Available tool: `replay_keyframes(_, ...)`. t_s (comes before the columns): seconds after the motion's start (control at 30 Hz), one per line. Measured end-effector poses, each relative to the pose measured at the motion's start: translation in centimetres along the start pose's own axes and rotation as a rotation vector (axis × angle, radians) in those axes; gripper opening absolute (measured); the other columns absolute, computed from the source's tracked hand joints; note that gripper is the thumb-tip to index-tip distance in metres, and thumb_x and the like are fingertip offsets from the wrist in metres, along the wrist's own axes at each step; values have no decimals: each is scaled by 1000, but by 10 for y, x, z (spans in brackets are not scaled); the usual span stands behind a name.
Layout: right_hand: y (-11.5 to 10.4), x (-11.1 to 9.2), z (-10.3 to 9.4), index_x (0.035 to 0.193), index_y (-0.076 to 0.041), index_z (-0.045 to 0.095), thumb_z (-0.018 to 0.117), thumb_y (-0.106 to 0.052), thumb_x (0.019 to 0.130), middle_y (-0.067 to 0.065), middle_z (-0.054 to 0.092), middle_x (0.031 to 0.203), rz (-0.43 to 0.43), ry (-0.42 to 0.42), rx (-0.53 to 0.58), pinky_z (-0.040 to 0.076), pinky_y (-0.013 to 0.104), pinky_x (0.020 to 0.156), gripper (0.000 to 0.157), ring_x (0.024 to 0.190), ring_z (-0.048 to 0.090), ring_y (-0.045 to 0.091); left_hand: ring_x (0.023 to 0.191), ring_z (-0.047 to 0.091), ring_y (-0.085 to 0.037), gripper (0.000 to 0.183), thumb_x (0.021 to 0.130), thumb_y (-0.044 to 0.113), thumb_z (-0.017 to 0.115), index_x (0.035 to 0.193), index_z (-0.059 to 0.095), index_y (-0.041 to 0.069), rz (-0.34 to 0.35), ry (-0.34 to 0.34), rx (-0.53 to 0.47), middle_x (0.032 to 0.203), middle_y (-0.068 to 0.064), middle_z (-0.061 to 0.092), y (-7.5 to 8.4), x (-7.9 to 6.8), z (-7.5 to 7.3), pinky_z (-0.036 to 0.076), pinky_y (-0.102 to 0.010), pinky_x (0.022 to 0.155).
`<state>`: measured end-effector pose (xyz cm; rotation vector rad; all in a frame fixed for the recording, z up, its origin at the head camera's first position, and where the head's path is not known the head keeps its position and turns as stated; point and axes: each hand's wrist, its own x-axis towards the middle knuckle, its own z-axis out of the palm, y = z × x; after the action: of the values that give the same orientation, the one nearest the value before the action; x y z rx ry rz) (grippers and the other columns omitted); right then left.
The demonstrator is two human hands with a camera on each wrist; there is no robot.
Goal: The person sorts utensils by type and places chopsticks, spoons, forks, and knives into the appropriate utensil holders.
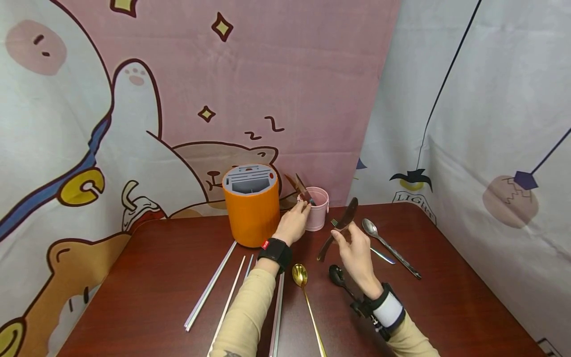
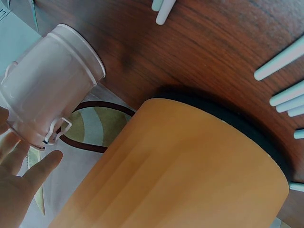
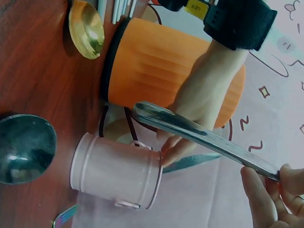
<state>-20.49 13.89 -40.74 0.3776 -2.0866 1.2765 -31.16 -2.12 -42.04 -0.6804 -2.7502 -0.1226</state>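
A small pink bucket (image 1: 317, 218) stands at the back of the table with knives (image 1: 304, 188) sticking up out of it. My left hand (image 1: 292, 223) reaches to its rim, fingers fairly straight and right at the edge beside the knives. In the left wrist view, the fingers (image 2: 42, 170) overlap the rim and part of the hand is out of frame. My right hand (image 1: 357, 250) pinches a shiny metal table knife (image 3: 204, 137) near its middle, blade up, to the right of the bucket. The knife's lower end points down toward the table.
An orange utensil holder (image 1: 252, 218) with a grey slotted top stands left of the bucket. Several chopsticks (image 1: 211, 285), a gold spoon (image 1: 300, 274) and a black spoon (image 1: 336, 275) lie in front. A silver spoon (image 1: 390, 248) and a fork (image 1: 382, 255) lie at right.
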Motion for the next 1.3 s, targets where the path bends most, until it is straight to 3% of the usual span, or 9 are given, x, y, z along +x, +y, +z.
replay_keyframes(0.17, 2, 12, -2, 90, 4, 60, 67, 4, 83, 16, 67, 81, -7, 83, 16, 55, 13, 61, 9, 69, 68, 21, 131, 49, -24, 47, 93, 9, 56, 139, 49, 8, 4, 2, -4, 141, -10, 50, -1, 0, 0, 50, -36, 98)
replay_keyframes(0.37, 3, 36, -3, 91, 6, 61, 67, -3, 86, 19, 67, 82, 1, 177, 41, 52, 9, 60, 11, 71, 60, -5, 131, 49, -24, 46, 93, 9, 56, 139, 49, 8, 7, 5, -11, 141, -10, 50, -1, 1, 2, 49, -36, 99)
replay_keyframes(0.63, 2, 84, 3, 92, 6, 63, 65, -7, 88, 19, 66, 87, -89, 291, 31, 47, 5, 61, 15, 79, 65, 22, 128, 52, -23, 46, 92, 11, 58, 138, 50, 8, 8, 15, 8, 140, -10, 51, -1, 2, 3, 50, -35, 98)
replay_keyframes(0.8, 9, 113, 14, 93, 7, 60, 63, -12, 90, 19, 64, 87, -161, 301, 16, 46, 2, 63, 20, 82, 64, 26, 131, 49, -24, 49, 92, 10, 58, 139, 48, 8, 7, -10, 2, 141, -11, 49, -1, 2, 2, 50, -35, 99)
replay_keyframes(0.9, 17, 124, 22, 92, 6, 60, 64, -13, 90, 19, 64, 86, -191, 308, -25, 46, 8, 64, 19, 82, 64, 28, 132, 48, -24, 50, 92, 11, 59, 140, 47, 8, 7, -24, 4, 142, -11, 49, -1, 2, 2, 49, -35, 100)
replay_keyframes(1.1, 37, 132, 41, 89, 5, 59, 65, -9, 89, 21, 62, 83, -205, 261, -47, 49, 39, 65, 15, 81, 63, 34, 131, 49, -23, 51, 91, 12, 61, 140, 48, 9, -4, -27, 2, 141, -10, 49, -1, 2, 1, 49, -35, 100)
replay_keyframes(1.3, 56, 133, 55, 87, 4, 59, 67, -4, 86, 20, 62, 83, -186, 202, -84, 51, 42, 70, 12, 81, 64, 33, 131, 49, -24, 51, 91, 12, 61, 140, 47, 9, -2, -35, -3, 142, -11, 49, -1, 1, -1, 48, -35, 101)
